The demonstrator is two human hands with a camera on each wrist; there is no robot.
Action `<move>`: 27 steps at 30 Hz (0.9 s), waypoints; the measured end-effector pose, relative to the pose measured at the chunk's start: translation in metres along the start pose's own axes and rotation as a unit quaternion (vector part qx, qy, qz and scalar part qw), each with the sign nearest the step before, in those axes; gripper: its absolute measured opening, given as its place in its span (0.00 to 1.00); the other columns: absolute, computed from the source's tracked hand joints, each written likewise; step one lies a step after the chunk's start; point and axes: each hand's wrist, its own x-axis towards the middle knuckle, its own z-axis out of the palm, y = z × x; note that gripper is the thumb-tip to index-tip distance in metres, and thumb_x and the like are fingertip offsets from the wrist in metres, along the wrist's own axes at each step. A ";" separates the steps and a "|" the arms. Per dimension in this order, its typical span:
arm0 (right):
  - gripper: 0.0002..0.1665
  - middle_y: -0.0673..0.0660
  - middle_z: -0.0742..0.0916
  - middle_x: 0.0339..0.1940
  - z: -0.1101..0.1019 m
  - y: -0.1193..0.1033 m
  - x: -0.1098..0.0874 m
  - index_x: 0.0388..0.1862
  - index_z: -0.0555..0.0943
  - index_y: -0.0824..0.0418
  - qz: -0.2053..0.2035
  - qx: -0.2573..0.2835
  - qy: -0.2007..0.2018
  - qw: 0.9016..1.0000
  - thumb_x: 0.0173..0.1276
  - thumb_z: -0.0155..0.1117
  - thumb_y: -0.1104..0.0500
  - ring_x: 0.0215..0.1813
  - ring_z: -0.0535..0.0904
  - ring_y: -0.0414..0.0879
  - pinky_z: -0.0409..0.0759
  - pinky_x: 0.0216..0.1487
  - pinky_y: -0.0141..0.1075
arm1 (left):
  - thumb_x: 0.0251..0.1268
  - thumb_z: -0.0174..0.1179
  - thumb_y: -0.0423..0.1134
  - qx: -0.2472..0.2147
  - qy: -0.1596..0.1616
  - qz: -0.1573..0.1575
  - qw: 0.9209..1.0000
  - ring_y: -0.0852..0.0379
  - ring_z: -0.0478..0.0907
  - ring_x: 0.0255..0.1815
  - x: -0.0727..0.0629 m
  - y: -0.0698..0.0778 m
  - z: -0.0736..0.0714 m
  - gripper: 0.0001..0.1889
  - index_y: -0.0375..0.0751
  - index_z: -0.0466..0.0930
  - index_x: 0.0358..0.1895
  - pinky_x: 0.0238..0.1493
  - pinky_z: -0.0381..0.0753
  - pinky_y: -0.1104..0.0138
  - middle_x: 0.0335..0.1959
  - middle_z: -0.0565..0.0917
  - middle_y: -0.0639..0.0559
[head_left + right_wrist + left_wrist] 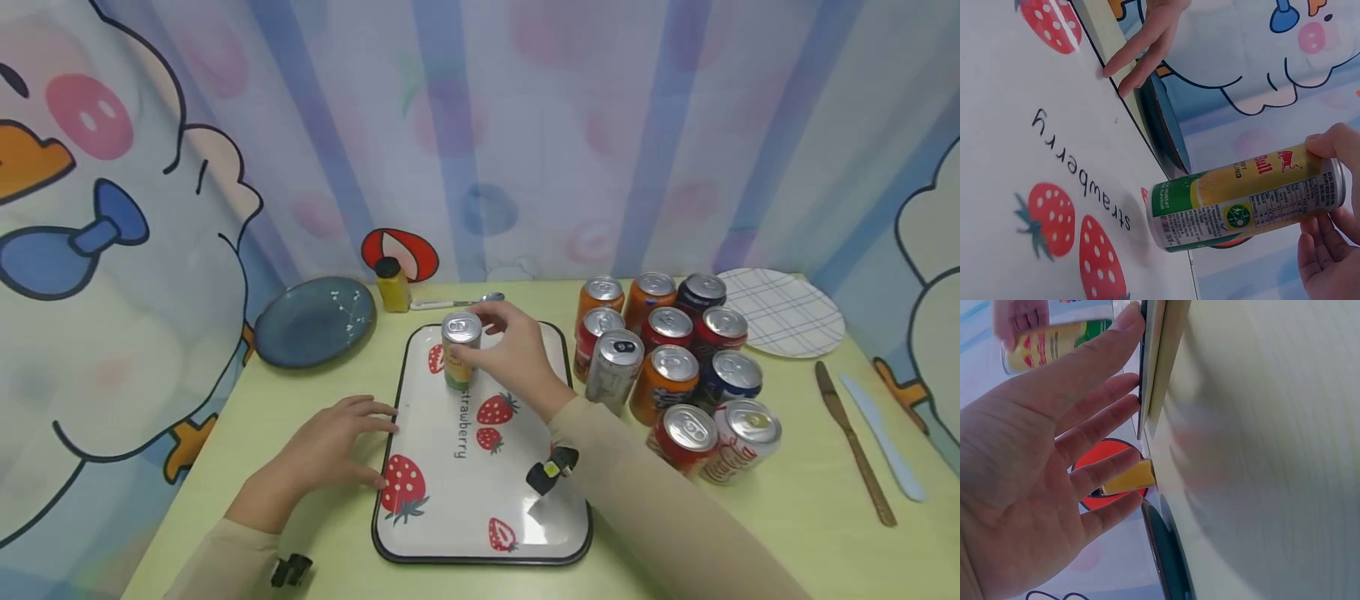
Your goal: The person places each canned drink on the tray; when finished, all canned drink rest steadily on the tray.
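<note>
A slim yellow and green Red Bull can (1244, 199) stands upright at the far left part of the white strawberry tray (465, 508). My right hand (517, 346) grips it near its top, between thumb and fingers. Whether the can's base touches the tray or hovers just over it, I cannot tell. My left hand (330, 446) lies at the tray's left edge, fingers spread and fairly straight, fingertips at the dark rim. In the left wrist view that palm (1016, 462) holds nothing.
Several soda cans (671, 367) stand grouped right of the tray. Behind them lies a checked white plate (783, 312); a brown knife (855, 442) and pale-blue knife (885, 437) lie right. Back left are a dark plate (315, 321), yellow bottle (392, 285) and spoon (457, 302).
</note>
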 end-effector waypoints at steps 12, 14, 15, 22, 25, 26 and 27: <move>0.30 0.52 0.86 0.51 0.035 0.004 0.038 0.58 0.82 0.56 0.023 0.004 0.001 1.000 0.58 0.82 0.53 0.54 0.82 0.49 0.84 0.58 0.42 | 0.38 0.84 0.58 -0.005 0.006 0.002 1.000 0.38 0.65 0.79 -0.001 -0.002 0.002 0.38 0.53 0.86 0.60 0.74 0.70 0.39 0.70 0.79 0.54; 0.29 0.51 0.86 0.51 0.037 0.006 0.040 0.58 0.82 0.55 0.030 0.005 0.000 1.000 0.58 0.82 0.52 0.54 0.81 0.48 0.84 0.58 0.42 | 0.39 0.84 0.58 -0.007 0.005 -0.001 1.000 0.38 0.65 0.79 0.000 -0.001 0.002 0.38 0.53 0.86 0.60 0.74 0.70 0.38 0.70 0.79 0.54; 0.29 0.51 0.86 0.51 0.037 0.007 0.041 0.58 0.82 0.55 0.032 0.006 0.000 0.999 0.59 0.82 0.52 0.54 0.81 0.48 0.83 0.59 0.42 | 0.39 0.84 0.58 -0.008 0.005 -0.002 1.000 0.38 0.64 0.79 0.000 0.000 0.002 0.38 0.54 0.86 0.60 0.74 0.70 0.39 0.70 0.79 0.55; 0.30 0.50 0.85 0.54 0.039 0.012 0.039 0.60 0.81 0.54 0.037 0.018 -0.011 0.999 0.60 0.82 0.52 0.57 0.81 0.48 0.82 0.63 0.44 | 0.39 0.85 0.57 -0.017 0.000 -0.020 1.000 0.39 0.64 0.79 0.000 0.002 0.003 0.37 0.55 0.86 0.59 0.74 0.70 0.38 0.70 0.79 0.56; 0.32 0.51 0.85 0.57 0.040 0.010 0.037 0.64 0.80 0.55 0.036 0.022 -0.027 0.999 0.62 0.80 0.53 0.59 0.81 0.47 0.82 0.65 0.43 | 0.39 0.84 0.58 -0.020 -0.003 -0.024 0.999 0.40 0.65 0.79 -0.002 0.002 0.002 0.37 0.55 0.86 0.60 0.74 0.70 0.38 0.70 0.79 0.56; 0.32 0.52 0.85 0.59 0.040 0.008 0.037 0.65 0.80 0.55 0.032 0.022 -0.032 0.999 0.63 0.80 0.53 0.60 0.81 0.47 0.81 0.66 0.44 | 0.39 0.84 0.57 -0.021 -0.003 -0.024 0.999 0.40 0.65 0.79 -0.002 0.002 0.002 0.37 0.55 0.86 0.60 0.74 0.70 0.38 0.70 0.79 0.56; 0.33 0.52 0.84 0.60 0.040 0.007 0.037 0.66 0.79 0.56 0.028 0.021 -0.036 0.999 0.63 0.79 0.54 0.61 0.81 0.47 0.81 0.67 0.45 | 0.39 0.84 0.57 -0.022 -0.001 -0.025 0.999 0.40 0.65 0.79 -0.002 0.001 0.001 0.37 0.56 0.86 0.60 0.74 0.70 0.38 0.70 0.78 0.56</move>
